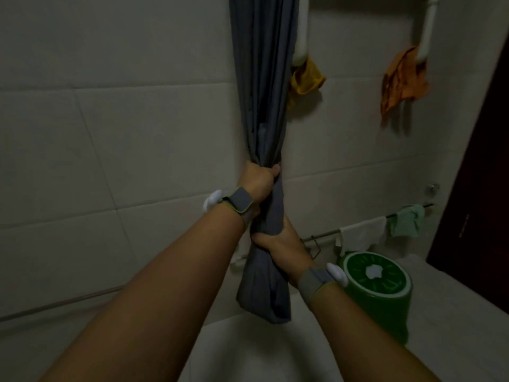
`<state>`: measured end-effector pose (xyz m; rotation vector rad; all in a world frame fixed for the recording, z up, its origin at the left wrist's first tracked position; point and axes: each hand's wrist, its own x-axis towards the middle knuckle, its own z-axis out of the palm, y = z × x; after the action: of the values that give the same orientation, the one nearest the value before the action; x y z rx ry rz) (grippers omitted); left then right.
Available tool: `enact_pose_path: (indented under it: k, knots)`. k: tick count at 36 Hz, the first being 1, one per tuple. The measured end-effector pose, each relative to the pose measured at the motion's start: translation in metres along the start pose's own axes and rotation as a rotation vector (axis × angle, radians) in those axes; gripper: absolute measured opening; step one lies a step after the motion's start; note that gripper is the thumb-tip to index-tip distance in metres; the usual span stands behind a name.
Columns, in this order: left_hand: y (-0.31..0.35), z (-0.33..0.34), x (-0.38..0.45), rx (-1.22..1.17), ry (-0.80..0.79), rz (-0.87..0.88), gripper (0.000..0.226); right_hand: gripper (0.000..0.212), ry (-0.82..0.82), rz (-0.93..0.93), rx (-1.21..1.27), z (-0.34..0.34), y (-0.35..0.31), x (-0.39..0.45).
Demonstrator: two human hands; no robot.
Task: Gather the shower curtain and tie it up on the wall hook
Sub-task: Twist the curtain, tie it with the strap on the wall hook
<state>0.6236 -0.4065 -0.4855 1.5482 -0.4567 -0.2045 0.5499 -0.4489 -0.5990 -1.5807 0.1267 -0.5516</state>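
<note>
A grey shower curtain (261,78) hangs bunched into a narrow column against the tiled wall. My left hand (257,179) is closed around the bundle at mid height. A little lower, my right hand (281,244) grips the same bundle from the right side. The curtain's loose end (265,293) dangles below my right hand. Both wrists wear grey bands with white tags. No wall hook for the curtain is plainly visible; a small metal knob (432,188) sits on the wall far right.
White pipes (301,31) run down the wall with orange cloths (403,78) hung on them. A towel rail (363,224) carries a white and a green cloth. A green bucket (381,288) stands on the ledge at right. A dark door frame (479,161) borders the right.
</note>
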Motion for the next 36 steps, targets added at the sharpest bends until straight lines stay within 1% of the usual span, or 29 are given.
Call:
enact_pose_path:
  k: [2,4,5,7,9,12,13,14,16,19,21,24,26,28,29,31,32,34,36]
  knots:
    - [-0.015,-0.001,0.024,0.086,0.065,0.046,0.073,0.058,0.018,0.052,-0.055,0.001,-0.007,0.003]
    - [-0.017,-0.003,0.028,0.199,0.119,0.073,0.079,0.065,0.031,0.087,-0.121,0.002,-0.014,0.005]
    - [-0.005,-0.003,0.014,0.252,0.138,0.080,0.078,0.067,0.033,0.084,-0.170,0.004,-0.016,0.007]
    - [0.011,-0.003,-0.004,0.271,0.188,0.107,0.069,0.067,0.013,0.071,-0.280,0.009,-0.019,0.008]
    - [0.021,-0.001,-0.005,0.260,0.257,0.165,0.073,0.058,-0.018,0.091,-0.356,0.012,-0.024,0.005]
    - [0.042,0.000,-0.001,0.238,0.287,0.323,0.094,0.031,-0.035,0.153,-0.394,0.012,-0.027,-0.004]
    - [0.053,0.000,0.002,0.242,0.292,0.359,0.098,0.028,-0.045,0.181,-0.407,0.010,-0.027,-0.004]
    - [0.061,-0.001,0.006,0.250,0.295,0.370,0.099,0.030,-0.051,0.197,-0.419,0.008,-0.026,-0.005]
    - [0.073,-0.003,0.013,0.281,0.321,0.390,0.094,0.037,-0.040,0.215,-0.439,0.002,-0.026,-0.004]
    - [0.076,-0.006,0.023,0.378,0.346,0.379,0.071,0.023,-0.055,0.243,-0.496,-0.009,-0.036,-0.006]
    - [0.074,-0.011,0.029,0.474,0.344,0.381,0.057,0.020,-0.044,0.240,-0.553,-0.014,-0.042,-0.005]
    - [0.078,-0.016,0.037,0.595,0.372,0.381,0.053,0.029,-0.038,0.231,-0.705,-0.030,-0.058,-0.001]
    - [0.079,-0.014,0.044,0.580,0.415,0.366,0.046,0.028,-0.013,0.200,-0.863,-0.050,-0.080,0.004]
    - [0.081,-0.010,0.047,0.540,0.470,0.363,0.039,0.026,-0.003,0.143,-1.077,-0.072,-0.106,0.010]
    - [0.082,-0.009,0.049,0.515,0.490,0.421,0.045,0.024,0.017,0.109,-1.203,-0.085,-0.120,0.013]
    - [0.087,-0.012,0.052,0.521,0.439,0.593,0.066,0.018,0.106,0.003,-1.450,-0.107,-0.149,0.025]
    - [0.089,-0.016,0.053,0.568,0.413,0.668,0.077,0.013,0.173,-0.076,-1.546,-0.115,-0.165,0.030]
    - [0.097,-0.023,0.055,0.704,0.395,0.738,0.093,0.014,0.293,-0.223,-1.710,-0.122,-0.199,0.040]
    - [0.101,-0.023,0.056,0.827,0.345,0.740,0.098,0.017,0.357,-0.314,-1.830,-0.120,-0.233,0.046]
